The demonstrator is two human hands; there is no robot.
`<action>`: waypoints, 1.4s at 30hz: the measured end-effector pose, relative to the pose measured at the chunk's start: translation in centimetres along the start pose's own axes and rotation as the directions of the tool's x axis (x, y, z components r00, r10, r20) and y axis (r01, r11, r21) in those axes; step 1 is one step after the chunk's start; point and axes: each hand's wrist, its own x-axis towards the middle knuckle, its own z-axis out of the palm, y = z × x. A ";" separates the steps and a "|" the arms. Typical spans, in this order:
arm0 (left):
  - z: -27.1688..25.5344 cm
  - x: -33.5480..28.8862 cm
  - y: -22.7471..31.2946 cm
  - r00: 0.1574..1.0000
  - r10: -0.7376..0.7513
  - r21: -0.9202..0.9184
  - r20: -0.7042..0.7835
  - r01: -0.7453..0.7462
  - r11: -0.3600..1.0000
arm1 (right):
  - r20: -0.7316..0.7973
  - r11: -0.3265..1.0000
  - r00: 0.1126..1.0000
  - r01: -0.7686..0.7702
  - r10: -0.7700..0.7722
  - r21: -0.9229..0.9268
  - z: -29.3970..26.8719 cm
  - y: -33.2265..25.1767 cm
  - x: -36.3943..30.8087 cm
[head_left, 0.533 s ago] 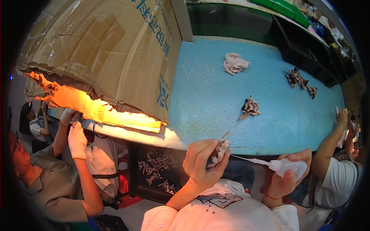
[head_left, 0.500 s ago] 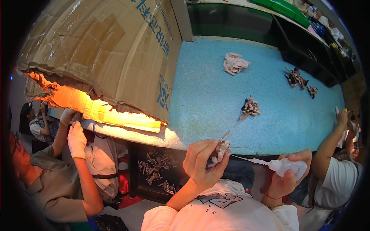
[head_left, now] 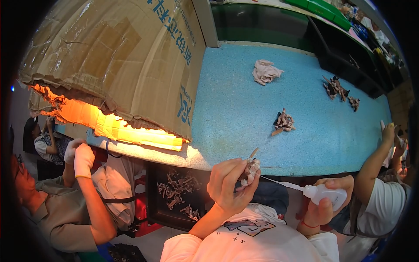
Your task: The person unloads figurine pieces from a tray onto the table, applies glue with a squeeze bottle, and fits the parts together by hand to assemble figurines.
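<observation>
Between the fingers and thumb of my left hand is a small figurine, pale with brown patches, a thin tan piece sticking up from its top. My right hand is wrapped round a white squeeze bottle lying on its side. The bottle's long thin nozzle points left, and its tip reaches close beside the figurine; whether they touch I cannot tell. Both hands are just off the near edge of the blue tabletop. A similar small figurine pile lies on it, beyond my hands.
A torn cardboard box, glowing orange inside, covers the table's left. A crumpled cloth and more figurines lie farther back. Below the edge, a black tray holds several figure pieces. Gloved person at left; another person at right.
The bottle in my right hand has shifted very slightly downward. My left hand stays nearly still. At left, the person's gloved hands have drawn together and lower.
</observation>
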 end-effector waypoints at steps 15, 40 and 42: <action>0.0 -0.1 -0.1 1.000 0.024 0.036 -0.013 -0.024 0.999 | 0.036 0.999 0.999 -0.031 0.030 0.019 0.1 -0.6 -0.3; -0.1 -0.1 0.0 0.997 0.072 0.071 -0.011 -0.071 0.995 | 0.256 0.878 0.840 0.460 -0.479 0.132 -1.0 1.2 1.0; 0.0 -0.1 -0.1 0.998 0.067 0.063 -0.008 -0.067 0.996 | 0.281 0.875 0.829 0.469 -0.484 0.121 -1.0 1.2 1.0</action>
